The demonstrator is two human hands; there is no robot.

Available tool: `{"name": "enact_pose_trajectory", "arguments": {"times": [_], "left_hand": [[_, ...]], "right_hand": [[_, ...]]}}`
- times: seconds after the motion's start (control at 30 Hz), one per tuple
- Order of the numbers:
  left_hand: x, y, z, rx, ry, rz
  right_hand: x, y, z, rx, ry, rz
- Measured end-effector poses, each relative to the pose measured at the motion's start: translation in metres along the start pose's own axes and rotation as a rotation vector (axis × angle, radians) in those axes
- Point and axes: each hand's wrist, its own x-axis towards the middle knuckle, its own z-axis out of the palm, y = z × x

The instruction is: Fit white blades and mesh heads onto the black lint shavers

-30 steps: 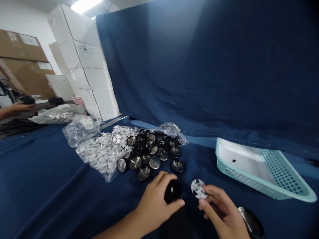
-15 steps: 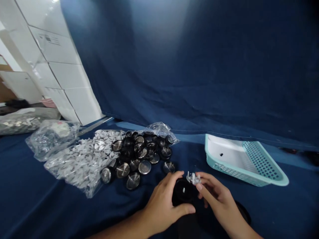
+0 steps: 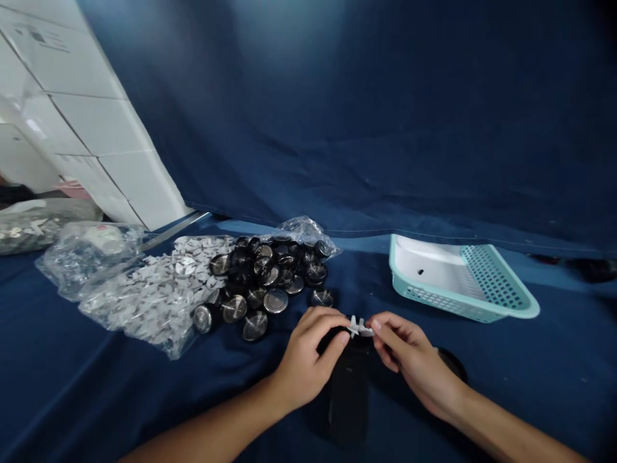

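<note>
A small white plastic part with prongs (image 3: 359, 326) is held just above a black cylinder (image 3: 349, 392) that stands upright in front of me. My right hand (image 3: 414, 360) pinches its right end between thumb and fingertips. My left hand (image 3: 308, 357) is curled at the cylinder's top, its thumb and index fingertips closed at the part's left end. The other left fingers are partly hidden, as is the cylinder's top. A dark round piece (image 3: 453, 364) lies behind my right wrist, mostly covered.
Beyond my left hand lie a heap of black round caps with perforated metal faces (image 3: 276, 300) and a clear bag of small grey-white plastic pieces (image 3: 159, 299). A turquoise basket (image 3: 448, 300) stands at right. White boxes (image 3: 120, 173) rise at back left, beside a blue curtain (image 3: 361, 128).
The white part has come down and left to the cylinder's top. My left thumb and index have closed in from a wide grip. The camera view has shifted slightly.
</note>
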Motion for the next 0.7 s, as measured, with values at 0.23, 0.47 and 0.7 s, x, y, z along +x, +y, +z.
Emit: {"name": "enact_pose_trajectory", "arguments": {"times": [0.23,0.47,0.7], "left_hand": [[-0.001,-0.006,0.003,-0.024,0.031,-0.07],[0.004,0.002,-0.001,-0.061,0.138,-0.015],[0.004,0.013,-0.005,0.0,0.147,0.156]], "right_hand": [[0.004,-0.007,-0.006,-0.13,0.072,-0.135],[-0.008,-0.034,-0.001,0.12,-0.095,0.074],[-0.009,-0.028,0.001,0.403,-0.209,0.341]]}}
